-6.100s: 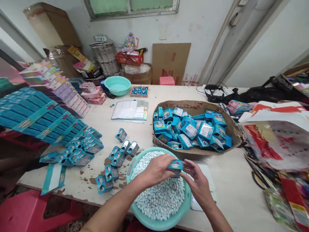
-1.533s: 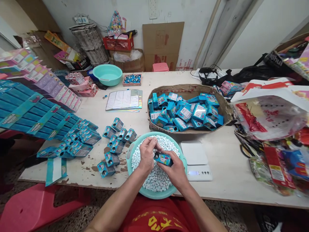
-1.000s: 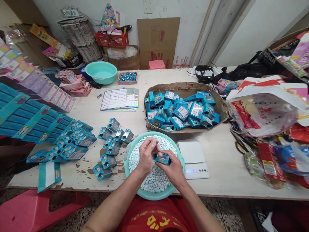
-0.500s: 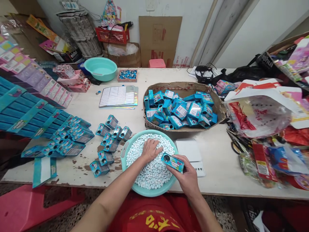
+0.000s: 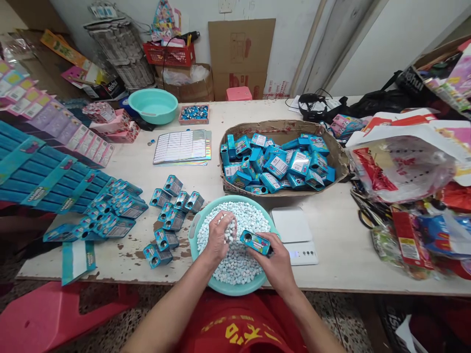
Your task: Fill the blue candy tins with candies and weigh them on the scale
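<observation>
A turquoise basin (image 5: pixel 194 230) full of small white candies (image 5: pixel 235 269) stands at the table's front edge. My left hand (image 5: pixel 218 238) is curled around a scoop of those candies, just above the heap. In my right hand (image 5: pixel 275 262) is a small blue candy box (image 5: pixel 255 242), tilted over the basin, with the round hole in its end facing my left hand. Several similar boxes (image 5: pixel 173 219) with round holes stand left of the basin. Behind the basin, a cardboard tray (image 5: pixel 283 192) holds many blue boxes.
A white scale (image 5: pixel 294 233) sits right of the basin, partly behind it. Stacked flat blue cartons (image 5: pixel 33 166) lean at the left. Papers (image 5: pixel 181 147), an upper turquoise basin (image 5: pixel 153 105) and a small box of blue-wrapped pieces (image 5: pixel 194 114) lie farther back. Scissors (image 5: pixel 364 215) and plastic bags (image 5: pixel 401 162) crowd the right.
My left hand has gone from lying spread on the candies to being curled around a scoop of them. The box in my right hand has moved slightly left, closer to it.
</observation>
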Demonstrator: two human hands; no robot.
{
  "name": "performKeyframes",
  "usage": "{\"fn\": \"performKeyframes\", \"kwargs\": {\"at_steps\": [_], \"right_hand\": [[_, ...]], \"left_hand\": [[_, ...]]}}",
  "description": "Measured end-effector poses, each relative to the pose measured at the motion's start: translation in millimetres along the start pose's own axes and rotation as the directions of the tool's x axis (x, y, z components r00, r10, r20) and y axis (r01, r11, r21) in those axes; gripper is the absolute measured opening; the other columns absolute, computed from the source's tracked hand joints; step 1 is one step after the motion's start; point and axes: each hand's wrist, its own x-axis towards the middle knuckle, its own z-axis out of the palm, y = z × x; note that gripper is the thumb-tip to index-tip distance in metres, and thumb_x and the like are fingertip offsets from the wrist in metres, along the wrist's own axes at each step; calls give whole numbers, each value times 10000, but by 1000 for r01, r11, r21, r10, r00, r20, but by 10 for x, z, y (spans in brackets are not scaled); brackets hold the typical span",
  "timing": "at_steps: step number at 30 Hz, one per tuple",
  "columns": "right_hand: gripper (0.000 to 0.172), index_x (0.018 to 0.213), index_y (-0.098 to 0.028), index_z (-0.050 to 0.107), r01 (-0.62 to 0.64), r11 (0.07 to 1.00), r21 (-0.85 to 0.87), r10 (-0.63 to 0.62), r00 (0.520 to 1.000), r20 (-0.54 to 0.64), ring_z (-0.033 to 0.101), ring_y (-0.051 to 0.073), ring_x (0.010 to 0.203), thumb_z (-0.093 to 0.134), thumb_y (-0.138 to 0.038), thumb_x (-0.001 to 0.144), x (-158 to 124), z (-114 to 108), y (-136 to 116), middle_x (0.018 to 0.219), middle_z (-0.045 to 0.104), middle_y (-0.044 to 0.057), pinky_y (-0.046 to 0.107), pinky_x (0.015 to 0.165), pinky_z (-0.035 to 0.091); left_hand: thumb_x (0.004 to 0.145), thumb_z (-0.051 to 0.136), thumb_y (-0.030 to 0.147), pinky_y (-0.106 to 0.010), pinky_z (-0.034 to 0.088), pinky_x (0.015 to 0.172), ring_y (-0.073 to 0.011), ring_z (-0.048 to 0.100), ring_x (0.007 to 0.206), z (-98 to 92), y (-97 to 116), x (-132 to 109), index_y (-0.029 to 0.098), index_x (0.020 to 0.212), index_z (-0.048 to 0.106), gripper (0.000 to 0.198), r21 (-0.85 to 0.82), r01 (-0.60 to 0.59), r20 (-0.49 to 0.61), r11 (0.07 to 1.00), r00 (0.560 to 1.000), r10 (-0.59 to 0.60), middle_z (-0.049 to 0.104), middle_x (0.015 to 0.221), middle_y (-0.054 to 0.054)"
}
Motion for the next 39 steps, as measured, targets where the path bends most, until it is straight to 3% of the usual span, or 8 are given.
{"fn": "performKeyframes", "kwargs": {"at_steps": [4, 8, 16, 23, 26, 31, 39], "right_hand": [[250, 984, -213, 626, 55, 998, -21, -54, 996, 65, 593, 221, 914, 679, -309, 759, 16, 133, -119, 965, 620, 62, 343, 788, 496], [254, 993, -220, 623, 66, 998, -11, -65, 996, 58, 587, 221, 926, 679, -288, 755, 56, 167, -204, 976, 617, 59, 347, 802, 487], [253, 969, -217, 626, 24, 999, 40, -27, 996, 81, 587, 215, 914, 690, -263, 729, 109, 148, -210, 958, 614, 48, 335, 805, 477], [248, 959, -216, 628, 11, 997, 78, -18, 997, 81, 585, 210, 907, 690, -258, 723, 120, 144, -237, 951, 609, 44, 330, 802, 474], [245, 951, -216, 630, 14, 997, 74, -18, 998, 64, 588, 210, 896, 693, -252, 717, 128, 133, -244, 940, 611, 41, 324, 790, 478], [252, 971, -215, 622, 22, 998, 60, -26, 998, 61, 582, 218, 922, 686, -256, 731, 132, 111, -254, 968, 610, 52, 332, 800, 477], [260, 966, -214, 621, 24, 997, 77, -28, 998, 49, 575, 212, 924, 689, -213, 715, 134, 108, -241, 964, 602, 47, 326, 810, 468]], "left_hand": [[691, 654, 331, -241, 462, 572, -101, 526, 548, 140, 118, -106, 181, 702, 508, 210, -150, -79, -28, 986, 997, 76, 532, 624, 23], [716, 654, 317, -231, 456, 559, -93, 517, 536, 165, 123, -77, 184, 724, 499, 204, -152, -142, -64, 978, 989, 133, 537, 610, 32], [722, 661, 342, -217, 437, 517, -91, 518, 494, 204, 146, -38, 202, 790, 479, 239, -149, -128, -63, 981, 991, 119, 528, 598, 55], [725, 663, 360, -262, 464, 621, -99, 520, 492, 257, 192, -46, 188, 628, 456, 286, -81, -160, -83, 984, 985, 153, 507, 522, 49], [718, 671, 368, -253, 453, 600, -94, 505, 465, 274, 190, -32, 188, 613, 430, 318, -58, -176, -116, 983, 979, 168, 498, 501, 53], [709, 688, 357, -223, 433, 541, -96, 518, 472, 293, 195, -27, 197, 795, 479, 277, -90, -161, -125, 983, 981, 149, 523, 534, 65], [703, 694, 447, -184, 344, 412, -60, 440, 427, 320, 166, -13, 158, 630, 484, 365, -37, -155, -144, 987, 978, 149, 484, 533, 49]]}}
